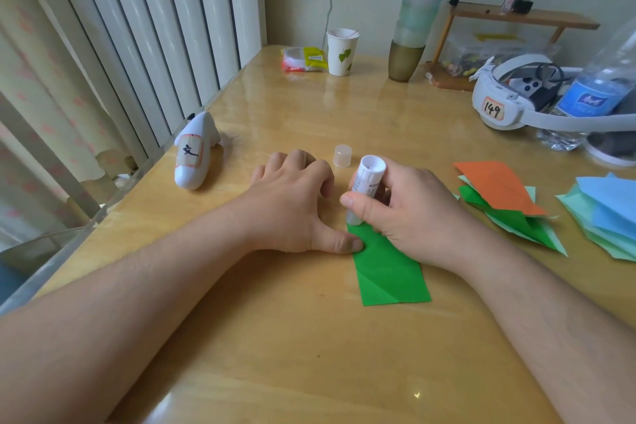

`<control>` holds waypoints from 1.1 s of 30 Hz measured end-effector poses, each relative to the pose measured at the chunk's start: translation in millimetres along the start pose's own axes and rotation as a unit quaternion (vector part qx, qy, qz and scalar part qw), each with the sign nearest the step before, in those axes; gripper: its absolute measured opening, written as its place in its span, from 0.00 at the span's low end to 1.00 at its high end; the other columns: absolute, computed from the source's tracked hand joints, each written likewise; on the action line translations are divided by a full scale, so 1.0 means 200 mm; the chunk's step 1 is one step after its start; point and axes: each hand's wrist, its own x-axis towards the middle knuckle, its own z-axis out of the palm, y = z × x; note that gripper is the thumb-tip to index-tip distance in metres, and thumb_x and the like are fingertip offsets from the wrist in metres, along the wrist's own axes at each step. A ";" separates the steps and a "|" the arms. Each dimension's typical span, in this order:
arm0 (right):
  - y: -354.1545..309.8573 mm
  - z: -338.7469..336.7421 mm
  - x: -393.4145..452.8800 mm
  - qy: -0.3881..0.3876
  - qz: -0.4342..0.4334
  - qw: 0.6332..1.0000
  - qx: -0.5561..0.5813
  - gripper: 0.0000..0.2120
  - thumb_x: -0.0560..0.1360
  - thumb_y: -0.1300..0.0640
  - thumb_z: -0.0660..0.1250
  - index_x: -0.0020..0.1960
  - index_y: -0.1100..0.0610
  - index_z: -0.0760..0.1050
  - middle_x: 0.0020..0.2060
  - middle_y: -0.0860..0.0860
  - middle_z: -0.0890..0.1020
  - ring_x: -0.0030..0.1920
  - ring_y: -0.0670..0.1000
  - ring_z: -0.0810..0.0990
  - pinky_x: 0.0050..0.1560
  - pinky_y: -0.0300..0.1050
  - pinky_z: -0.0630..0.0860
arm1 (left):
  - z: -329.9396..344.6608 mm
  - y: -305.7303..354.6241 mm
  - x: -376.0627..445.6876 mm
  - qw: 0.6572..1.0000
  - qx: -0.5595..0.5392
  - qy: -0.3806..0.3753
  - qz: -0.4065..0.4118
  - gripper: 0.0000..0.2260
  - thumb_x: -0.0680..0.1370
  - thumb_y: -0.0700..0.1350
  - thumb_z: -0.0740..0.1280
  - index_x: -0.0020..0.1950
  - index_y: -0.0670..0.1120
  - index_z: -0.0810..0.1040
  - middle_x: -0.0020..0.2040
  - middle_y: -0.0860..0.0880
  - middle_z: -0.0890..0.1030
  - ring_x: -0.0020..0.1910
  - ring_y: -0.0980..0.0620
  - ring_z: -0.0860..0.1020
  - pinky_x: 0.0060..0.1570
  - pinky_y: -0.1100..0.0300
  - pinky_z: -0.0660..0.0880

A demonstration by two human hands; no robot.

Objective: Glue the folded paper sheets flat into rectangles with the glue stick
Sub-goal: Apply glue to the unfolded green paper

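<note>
A folded green paper sheet (389,272) lies on the wooden table (309,354) in front of me. My right hand (413,217) grips a white glue stick (364,182), held tilted with its lower end on the far end of the green sheet. My left hand (296,203) rests on the table with fingers curled, its thumb pressing the sheet's left edge. The glue stick's clear cap (342,155) stands just beyond the hands. Two piles of folded sheets lie at the right: an orange and green pile (499,196) and a blue and pale green pile (605,213).
A white toy figure (194,151) lies at the left near the table edge. At the back stand a paper cup (341,52), a yellow packet (304,59), stacked plastic cups (413,27) and a small wooden shelf (523,15). A white headset (509,100) and water bottle (599,93) sit far right.
</note>
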 end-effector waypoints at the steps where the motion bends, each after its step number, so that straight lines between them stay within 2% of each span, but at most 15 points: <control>1: 0.00 0.00 0.00 0.000 -0.001 1.000 0.000 0.12 0.78 0.41 0.69 0.48 0.50 0.76 0.36 0.48 0.82 0.38 0.45 0.78 0.37 0.38 0.72 | 0.00 0.00 0.00 1.000 0.001 -0.001 -0.001 0.33 0.57 0.79 0.68 0.51 0.61 0.64 0.62 0.56 0.64 0.63 0.50 0.61 0.64 0.54 0.60; 4: 0.02 -0.01 0.00 0.007 -0.006 1.000 0.017 0.11 0.79 0.42 0.68 0.49 0.49 0.76 0.37 0.50 0.82 0.39 0.47 0.81 0.45 0.49 0.78 | -0.01 0.00 0.00 1.000 0.001 -0.004 -0.002 0.34 0.57 0.79 0.67 0.51 0.60 0.64 0.62 0.56 0.65 0.63 0.50 0.61 0.65 0.52 0.61; 8: 0.04 -0.01 0.00 0.014 -0.007 0.994 0.106 0.08 0.80 0.44 0.68 0.49 0.47 0.75 0.40 0.54 0.83 0.38 0.54 0.82 0.41 0.58 0.83 | -0.01 0.01 -0.01 1.000 0.001 -0.008 -0.003 0.34 0.57 0.79 0.67 0.51 0.60 0.64 0.62 0.56 0.65 0.63 0.50 0.61 0.67 0.52 0.62; 10: 0.05 -0.02 -0.01 -0.004 -0.008 0.990 0.140 0.06 0.80 0.47 0.69 0.50 0.48 0.75 0.40 0.53 0.83 0.38 0.55 0.82 0.38 0.55 0.84 | -0.01 0.01 0.00 1.000 0.002 -0.009 -0.005 0.34 0.57 0.79 0.67 0.51 0.60 0.64 0.62 0.56 0.65 0.63 0.50 0.61 0.67 0.52 0.62; 13: 0.07 -0.03 -0.02 -0.029 -0.005 0.980 0.195 0.04 0.80 0.55 0.72 0.50 0.47 0.77 0.39 0.49 0.83 0.41 0.58 0.83 0.39 0.50 0.84 | -0.01 0.00 0.00 1.000 0.006 -0.007 -0.004 0.35 0.56 0.80 0.66 0.52 0.60 0.64 0.62 0.56 0.65 0.63 0.50 0.61 0.66 0.52 0.62; 17: 0.09 -0.05 -0.03 -0.027 0.015 0.973 0.230 0.08 0.78 0.62 0.71 0.51 0.50 0.79 0.38 0.49 0.84 0.39 0.53 0.83 0.40 0.47 0.83 | -0.01 0.00 0.00 1.000 0.005 -0.009 -0.001 0.35 0.56 0.80 0.66 0.52 0.60 0.65 0.63 0.56 0.65 0.63 0.50 0.61 0.66 0.52 0.62; 20: 0.08 -0.04 -0.03 -0.032 0.014 0.975 0.217 0.08 0.78 0.61 0.71 0.50 0.48 0.79 0.41 0.54 0.84 0.41 0.58 0.83 0.39 0.48 0.83 | -0.01 0.00 0.00 1.000 0.007 -0.010 -0.003 0.35 0.56 0.80 0.66 0.51 0.60 0.65 0.62 0.56 0.65 0.62 0.50 0.61 0.65 0.52 0.62; 23: 0.06 -0.03 -0.01 -0.042 0.000 0.986 0.160 0.05 0.75 0.53 0.72 0.49 0.44 0.78 0.41 0.52 0.84 0.40 0.57 0.82 0.42 0.57 0.83 | -0.01 0.01 0.00 1.000 0.008 -0.007 -0.004 0.34 0.56 0.80 0.66 0.51 0.60 0.64 0.61 0.56 0.65 0.61 0.50 0.61 0.64 0.52 0.62; 27: 0.05 -0.03 -0.01 -0.044 -0.019 0.995 0.093 0.05 0.75 0.51 0.72 0.50 0.45 0.78 0.39 0.47 0.82 0.33 0.43 0.73 0.38 0.43 0.72 | 0.00 0.01 0.01 1.000 0.009 -0.005 -0.003 0.34 0.56 0.80 0.67 0.50 0.60 0.64 0.61 0.56 0.65 0.61 0.49 0.62 0.62 0.53 0.62; 30: 0.04 -0.04 -0.01 -0.036 -0.030 0.996 0.082 0.05 0.76 0.51 0.72 0.51 0.45 0.78 0.41 0.45 0.81 0.34 0.42 0.73 0.36 0.34 0.69 | -0.01 0.01 0.01 1.000 0.013 -0.012 -0.010 0.34 0.56 0.80 0.67 0.51 0.60 0.65 0.60 0.56 0.65 0.61 0.49 0.62 0.64 0.52 0.63; 33: 0.06 -0.02 -0.01 -0.023 -0.030 0.995 0.088 0.06 0.77 0.51 0.73 0.52 0.44 0.78 0.42 0.44 0.80 0.35 0.43 0.75 0.37 0.36 0.72 | -0.02 0.01 0.01 0.999 0.022 -0.024 -0.025 0.38 0.54 0.82 0.66 0.53 0.59 0.65 0.61 0.56 0.65 0.63 0.49 0.62 0.68 0.50 0.64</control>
